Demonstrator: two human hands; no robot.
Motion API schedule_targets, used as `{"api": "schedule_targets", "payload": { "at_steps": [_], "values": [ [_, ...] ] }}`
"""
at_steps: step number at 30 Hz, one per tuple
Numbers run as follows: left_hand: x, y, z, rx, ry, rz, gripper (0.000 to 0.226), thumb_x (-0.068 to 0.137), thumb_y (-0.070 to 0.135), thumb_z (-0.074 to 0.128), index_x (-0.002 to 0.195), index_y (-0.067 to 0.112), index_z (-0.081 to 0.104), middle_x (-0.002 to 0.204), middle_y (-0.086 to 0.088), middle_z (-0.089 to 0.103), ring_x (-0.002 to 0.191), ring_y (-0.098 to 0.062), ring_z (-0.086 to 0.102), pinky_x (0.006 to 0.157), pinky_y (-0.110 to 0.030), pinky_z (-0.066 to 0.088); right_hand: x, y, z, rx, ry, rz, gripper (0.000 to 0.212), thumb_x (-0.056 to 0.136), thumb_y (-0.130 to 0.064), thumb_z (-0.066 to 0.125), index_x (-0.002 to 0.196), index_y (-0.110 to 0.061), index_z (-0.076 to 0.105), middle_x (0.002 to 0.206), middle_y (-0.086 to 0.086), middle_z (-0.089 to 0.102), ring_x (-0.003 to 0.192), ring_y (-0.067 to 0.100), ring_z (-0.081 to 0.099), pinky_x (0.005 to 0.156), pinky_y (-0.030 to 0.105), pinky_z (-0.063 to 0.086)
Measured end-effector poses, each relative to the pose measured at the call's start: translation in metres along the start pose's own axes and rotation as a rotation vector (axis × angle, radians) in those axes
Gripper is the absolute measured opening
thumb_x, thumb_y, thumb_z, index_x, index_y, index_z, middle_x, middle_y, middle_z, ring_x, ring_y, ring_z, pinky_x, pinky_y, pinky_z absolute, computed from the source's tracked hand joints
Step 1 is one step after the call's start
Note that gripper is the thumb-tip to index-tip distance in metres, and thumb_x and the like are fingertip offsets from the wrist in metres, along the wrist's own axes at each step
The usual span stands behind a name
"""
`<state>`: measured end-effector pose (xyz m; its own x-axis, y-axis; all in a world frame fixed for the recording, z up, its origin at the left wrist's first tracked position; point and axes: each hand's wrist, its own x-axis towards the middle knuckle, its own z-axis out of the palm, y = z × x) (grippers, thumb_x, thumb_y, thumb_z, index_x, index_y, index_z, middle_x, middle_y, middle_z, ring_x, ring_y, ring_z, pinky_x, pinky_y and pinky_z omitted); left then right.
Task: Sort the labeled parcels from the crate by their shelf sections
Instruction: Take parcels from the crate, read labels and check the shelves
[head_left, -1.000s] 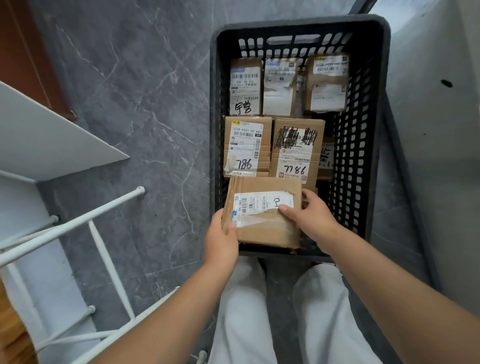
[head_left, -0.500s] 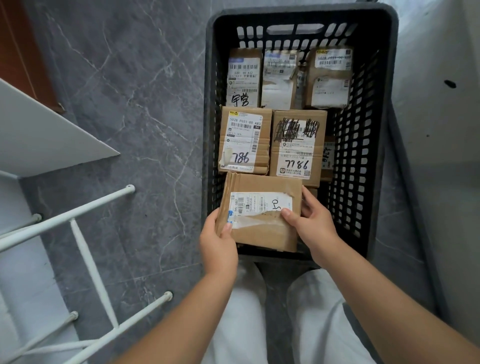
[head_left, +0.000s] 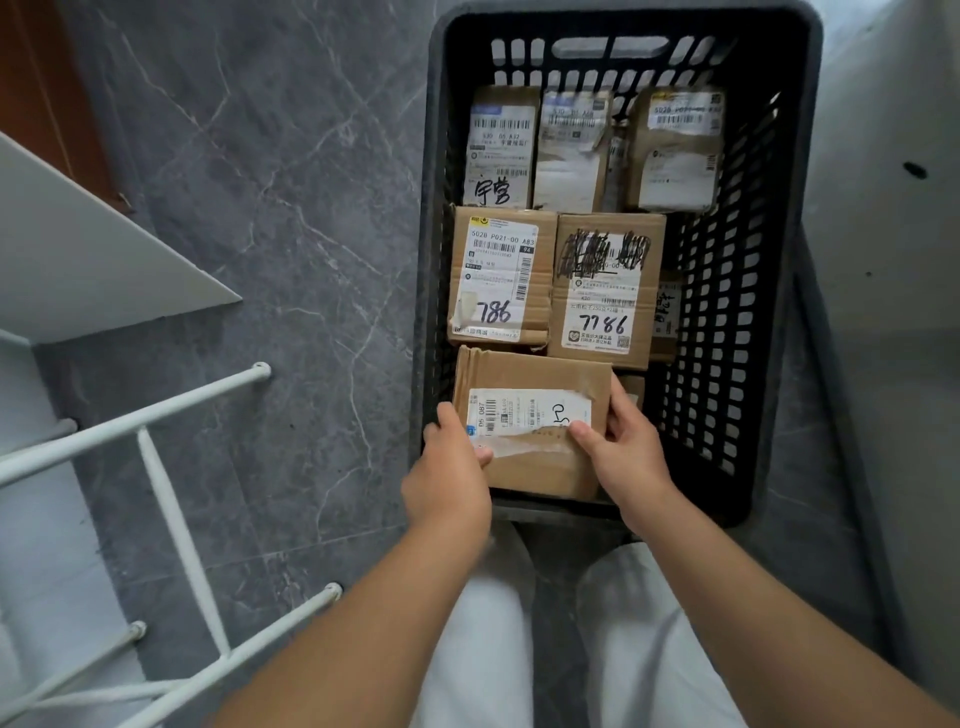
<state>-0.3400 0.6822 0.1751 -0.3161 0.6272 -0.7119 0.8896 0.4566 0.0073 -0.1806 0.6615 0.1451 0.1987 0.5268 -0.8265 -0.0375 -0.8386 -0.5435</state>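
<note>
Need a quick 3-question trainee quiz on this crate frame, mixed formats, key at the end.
1. True or false: both hands grip the same parcel.
2. Which handwritten number is on the parcel directly behind the left side of the held one? A) 7786 B) 786 C) 087
3. Fill in: the white rack stands to the person's ____ of the crate.

Key:
1. True. The left hand and right hand hold the held parcel by its two ends, at the near end of the crate.
2. B. The 786 parcel sits there; the 7786 parcel is beside it on the right.
3. Left. The white rack is on that side.
</note>
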Motion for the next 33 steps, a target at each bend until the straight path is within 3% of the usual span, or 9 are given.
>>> {"api": "schedule_targets", "payload": {
  "at_steps": [5,8,10,13,16,19,24,29,33],
  "values": [
    [0.027,0.010,-0.007,0.366,-0.149,0.118,0.040,0.097,0.026,0.056,0.123,0.006,0.033,0.117,-0.004,0.066,0.101,-0.025,0.067,0.067,-0.033,0.041,0.003,0.007,0.008,-0.092,0.046,-0.030,0.076,0.093,-0.010,0.062,0.151,-0.043,0.026,0.139,-0.012,0.053,0.122,0.005,0.051,0.106,0.027,0.039],
    [0.029,0.005,-0.008,0.445,-0.163,0.183,0.031,0.098,0.022,0.051,0.121,0.008,0.035,0.109,0.000,0.070,0.098,-0.023,0.067,0.066,-0.033,0.043,0.001,0.010,0.018,-0.215,0.127,-0.047,0.072,0.096,-0.018,0.059,0.150,-0.047,0.021,0.116,-0.016,0.053,0.102,0.006,0.053,0.090,0.027,0.041],
    [0.032,0.004,-0.014,0.510,-0.181,0.241,0.036,0.097,0.033,0.054,0.117,0.008,0.037,0.102,0.003,0.069,0.094,-0.023,0.067,0.061,-0.032,0.041,-0.002,0.011,0.025,-0.221,0.180,0.008,0.057,0.098,-0.020,0.055,0.145,-0.038,0.029,0.106,-0.012,0.057,0.084,0.005,0.051,0.080,0.030,0.040],
    [0.033,0.009,-0.025,0.541,-0.171,0.257,0.062,0.087,0.053,0.064,0.119,0.007,0.039,0.102,-0.003,0.061,0.095,-0.024,0.067,0.062,-0.032,0.039,-0.006,0.009,0.018,-0.200,0.109,0.163,0.045,0.096,-0.026,0.059,0.136,-0.021,0.039,0.123,0.003,0.061,0.093,0.015,0.053,0.083,0.032,0.040],
    [0.017,0.001,-0.018,0.652,0.039,0.439,0.098,0.074,0.063,0.071,0.138,0.005,0.025,0.132,-0.011,0.040,0.115,-0.024,0.052,0.083,-0.031,0.045,-0.017,0.008,0.008,-0.374,-0.151,0.179,0.083,0.088,-0.012,0.069,0.151,-0.019,0.016,0.134,0.001,0.053,0.116,0.018,0.051,0.100,0.030,0.039],
    [0.011,-0.004,-0.003,0.709,0.026,0.610,0.133,0.072,0.070,0.064,0.149,0.011,-0.026,0.158,-0.022,-0.021,0.149,-0.037,-0.004,0.120,-0.039,0.023,-0.016,0.006,0.009,-0.486,-0.213,0.168,0.091,0.088,-0.003,0.066,0.152,-0.019,0.003,0.132,0.002,0.055,0.109,0.016,0.055,0.101,0.030,0.042],
    [0.014,0.006,0.013,0.708,0.035,0.617,0.133,0.079,0.059,0.067,0.143,0.013,-0.040,0.152,-0.021,-0.039,0.146,-0.045,-0.017,0.120,-0.045,0.017,-0.001,0.006,0.002,-0.468,-0.236,0.229,0.078,0.091,0.001,0.053,0.152,-0.020,0.009,0.104,0.003,0.065,0.074,0.004,0.057,0.071,0.018,0.047],
    [0.022,0.002,0.022,0.686,0.035,0.614,0.131,0.081,0.047,0.072,0.144,0.016,-0.039,0.154,-0.019,-0.036,0.146,-0.046,-0.016,0.110,-0.040,0.039,0.012,0.013,-0.005,-0.365,-0.191,0.129,0.056,0.097,-0.037,0.055,0.144,-0.019,0.030,0.137,0.004,0.055,0.120,0.020,0.054,0.095,0.030,0.041],
    [0.042,-0.002,0.017,0.674,-0.061,0.650,0.133,0.082,0.049,0.070,0.132,0.018,-0.050,0.153,-0.016,-0.039,0.148,-0.041,-0.015,0.104,-0.040,0.046,0.026,0.007,0.011,-0.330,-0.019,0.094,0.071,0.092,-0.045,0.060,0.150,-0.021,0.025,0.140,0.007,0.053,0.124,0.029,0.052,0.101,0.038,0.043]
  ]
}}
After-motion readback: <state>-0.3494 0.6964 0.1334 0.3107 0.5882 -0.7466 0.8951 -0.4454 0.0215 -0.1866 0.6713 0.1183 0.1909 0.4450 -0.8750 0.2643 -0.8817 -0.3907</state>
